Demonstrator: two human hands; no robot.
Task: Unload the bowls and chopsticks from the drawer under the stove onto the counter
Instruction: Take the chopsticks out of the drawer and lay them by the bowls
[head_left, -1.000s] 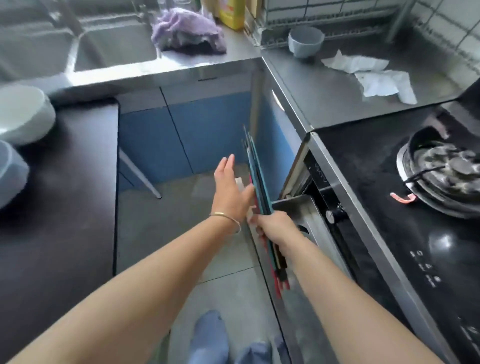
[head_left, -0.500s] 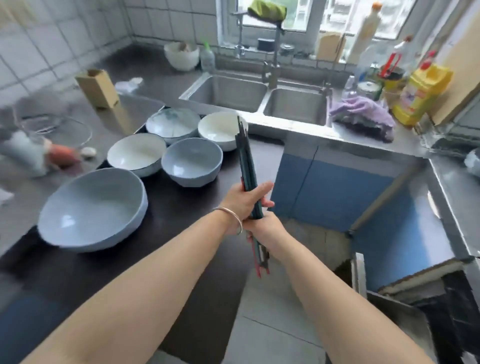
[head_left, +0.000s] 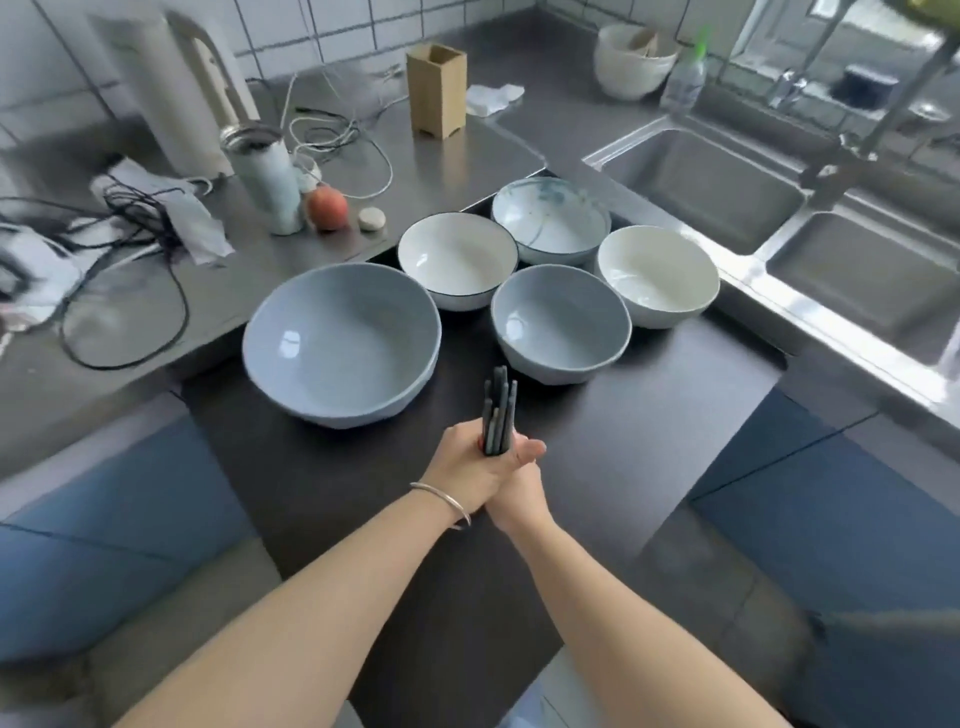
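Both my hands clamp one bundle of dark chopsticks (head_left: 497, 415), held upright over the dark counter (head_left: 649, 415). My left hand (head_left: 467, 467) wraps the bundle from the left; my right hand (head_left: 517, 486) grips just below and behind it, the two hands touching. Chopstick tips stand just short of the small blue bowl (head_left: 561, 323). Large blue bowl (head_left: 343, 343) sits left of that bowl; three more bowls lie beyond it, toward the sink (head_left: 727, 176).
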